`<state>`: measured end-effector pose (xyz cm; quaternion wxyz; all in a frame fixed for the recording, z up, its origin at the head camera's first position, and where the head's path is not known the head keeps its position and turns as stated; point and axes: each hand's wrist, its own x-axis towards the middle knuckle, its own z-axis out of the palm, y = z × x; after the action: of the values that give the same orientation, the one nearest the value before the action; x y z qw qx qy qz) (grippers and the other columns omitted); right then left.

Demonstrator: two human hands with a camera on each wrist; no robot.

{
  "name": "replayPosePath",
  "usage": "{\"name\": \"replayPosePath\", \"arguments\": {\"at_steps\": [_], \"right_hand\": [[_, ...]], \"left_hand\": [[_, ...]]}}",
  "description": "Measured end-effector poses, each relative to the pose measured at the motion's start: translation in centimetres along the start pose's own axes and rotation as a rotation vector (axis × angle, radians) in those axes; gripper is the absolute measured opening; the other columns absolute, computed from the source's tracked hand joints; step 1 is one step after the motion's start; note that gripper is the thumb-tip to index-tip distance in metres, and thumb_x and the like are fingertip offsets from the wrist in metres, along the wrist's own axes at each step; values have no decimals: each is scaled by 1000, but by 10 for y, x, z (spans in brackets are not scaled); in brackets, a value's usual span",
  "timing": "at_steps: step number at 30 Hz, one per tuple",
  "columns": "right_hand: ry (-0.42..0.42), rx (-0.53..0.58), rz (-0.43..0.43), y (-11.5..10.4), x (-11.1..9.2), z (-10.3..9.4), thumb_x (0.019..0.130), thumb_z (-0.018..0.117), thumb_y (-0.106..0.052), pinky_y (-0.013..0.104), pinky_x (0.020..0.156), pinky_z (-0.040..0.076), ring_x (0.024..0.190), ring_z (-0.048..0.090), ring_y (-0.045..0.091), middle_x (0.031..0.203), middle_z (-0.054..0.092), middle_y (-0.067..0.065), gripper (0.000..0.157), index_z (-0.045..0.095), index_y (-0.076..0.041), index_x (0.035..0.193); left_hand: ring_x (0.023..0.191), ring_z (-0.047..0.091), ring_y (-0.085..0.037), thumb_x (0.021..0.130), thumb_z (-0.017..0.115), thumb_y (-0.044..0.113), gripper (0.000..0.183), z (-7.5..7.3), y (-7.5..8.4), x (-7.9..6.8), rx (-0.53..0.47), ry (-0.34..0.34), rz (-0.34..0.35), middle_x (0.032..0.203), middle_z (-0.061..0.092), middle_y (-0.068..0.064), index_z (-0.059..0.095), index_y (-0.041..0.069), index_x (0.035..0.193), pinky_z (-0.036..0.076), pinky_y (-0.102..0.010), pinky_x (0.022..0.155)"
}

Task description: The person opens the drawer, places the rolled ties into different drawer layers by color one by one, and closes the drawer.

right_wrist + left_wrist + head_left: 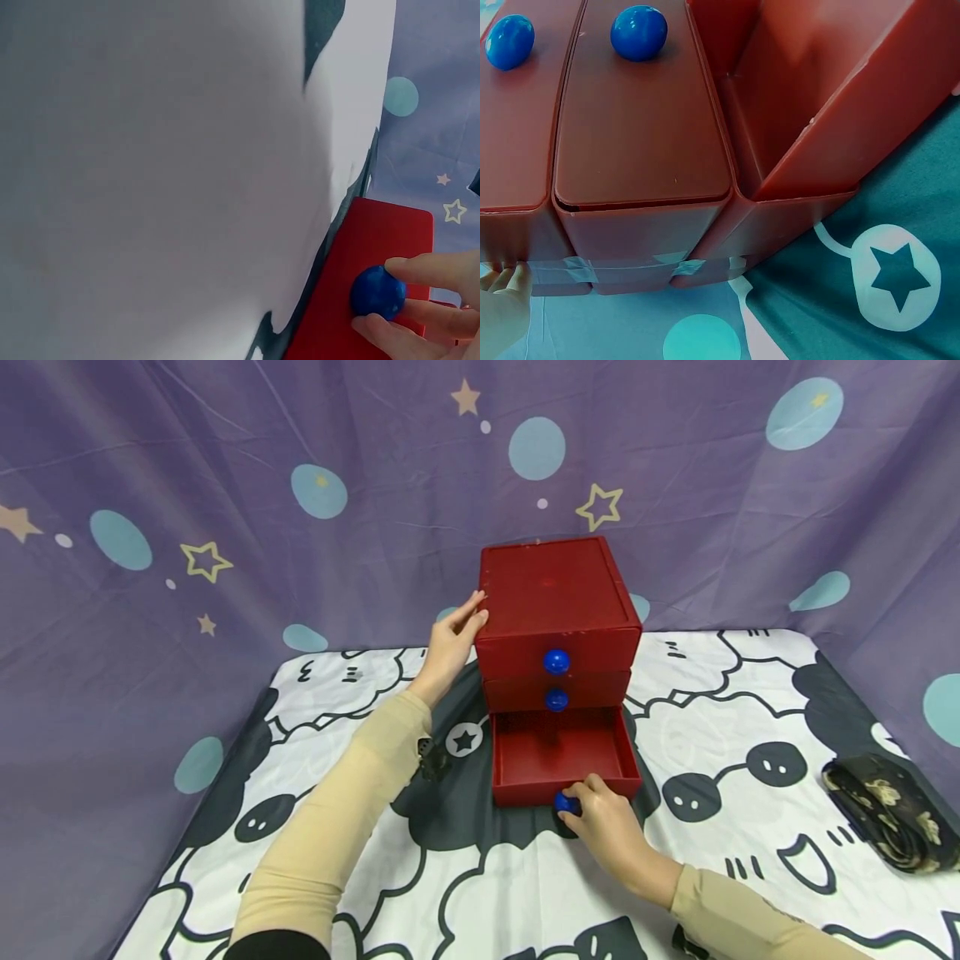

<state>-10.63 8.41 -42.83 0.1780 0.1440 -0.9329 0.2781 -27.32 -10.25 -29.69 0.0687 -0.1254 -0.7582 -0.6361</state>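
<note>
A red three-drawer cabinet (555, 585) stands on the cloth-covered surface, with round blue knobs on its drawers. Its bottom drawer (558, 752) is pulled out and nothing shows inside; the top drawer (510, 142) and middle drawer (641, 127) are closed. My right hand (611, 831) pinches the bottom drawer's blue knob (377, 294) between thumb and fingers. At the cabinet's upper left side rests my left hand (450, 643), its fingers fairly straight against the wall. Only the fingertips of that hand show in the left wrist view.
A folded dark patterned cloth bundle (892, 810) lies at the right edge. The surface wears a black-and-white cartoon cloth (360, 893). Behind the cabinet hangs a purple curtain (405, 527) with stars and blue ovals. Clear tape (630, 266) runs along the cabinet's side.
</note>
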Motion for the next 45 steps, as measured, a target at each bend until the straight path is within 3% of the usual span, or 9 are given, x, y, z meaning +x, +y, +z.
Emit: {"name": "replayPosePath", "arguments": {"at_steps": [4,17,31,38,45], "right_hand": [[0,-6,-7,0,-1,0,62,79,-10,27,56,53,55,58,18,72,52,5,25,68,-2,83],[21,-30,-84,1,-1,-3,62,78,-7,30,56,52,59,60,20,73,52,3,23,68,-3,82],[-11,0,-179,12,4,-16,67,75,-10,25,58,51,65,60,11,75,57,-2,16,67,-9,80],[-72,30,-157,16,8,-29,69,74,-12,23,58,51,68,62,11,76,59,-3,15,68,-11,83],[-259,139,-155,20,11,-46,74,70,-13,27,66,52,76,60,10,83,59,-5,17,68,-11,91]], "left_hand": [[125,34,-7,90,52,20,41,1,-7,4,18,10,19,137,39,1,47,13,129,31,-17,99],[124,34,-7,90,52,19,40,1,-8,4,25,23,36,137,39,-1,47,12,129,31,-16,99],[124,36,-8,89,53,17,39,1,-5,3,11,28,36,135,41,-2,48,9,128,30,-15,98],[126,34,-16,90,51,10,40,2,15,-8,0,14,24,137,37,-9,45,2,128,29,-18,101],[126,33,-15,90,50,10,40,3,18,-10,16,15,16,137,37,-9,45,2,129,29,-18,100]]}}
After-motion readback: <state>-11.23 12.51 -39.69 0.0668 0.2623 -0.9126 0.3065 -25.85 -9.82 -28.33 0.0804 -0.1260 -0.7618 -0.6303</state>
